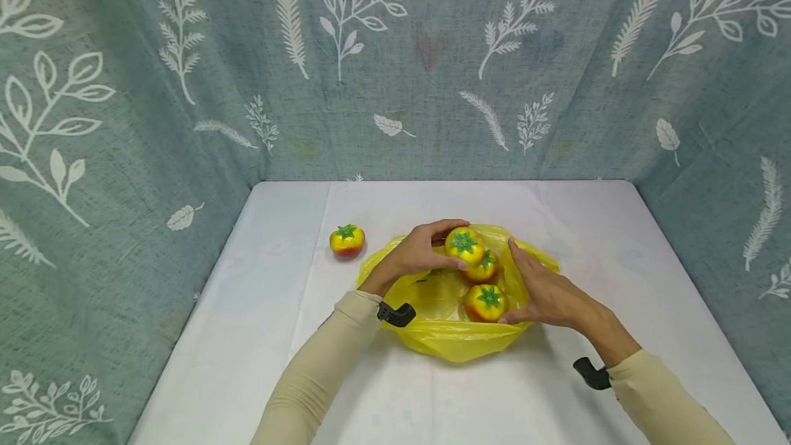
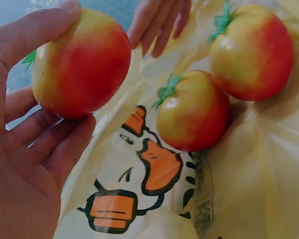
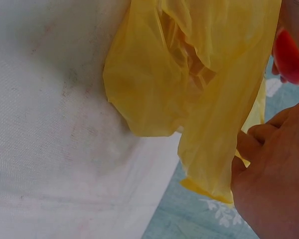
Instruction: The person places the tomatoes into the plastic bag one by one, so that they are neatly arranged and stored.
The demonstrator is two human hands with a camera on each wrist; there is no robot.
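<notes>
My left hand (image 1: 423, 249) grips a yellow-and-red toy tomato (image 1: 465, 244) with a green star-shaped top, thumb and fingers on either side. It is above the opening of a yellow plastic bag (image 1: 432, 336). Inside the bag lie a second tomato (image 1: 484, 266), partly covered by the held one, and a third tomato (image 1: 486, 303). At the bag's right side, my right hand (image 1: 546, 287) touches the plastic with thumb and fingers spread apart. The left wrist view shows those fingers (image 2: 159, 25) nearly straight. A printed cartoon duck (image 2: 154, 169) shows on the bag.
Another tomato (image 1: 347, 241) sits on the white table (image 1: 247, 335), left of the bag. Blue-green curtains (image 1: 420, 108) with white leaf patterns stand behind and along both sides. Each wrist carries a black device, such as the left one (image 1: 396, 314).
</notes>
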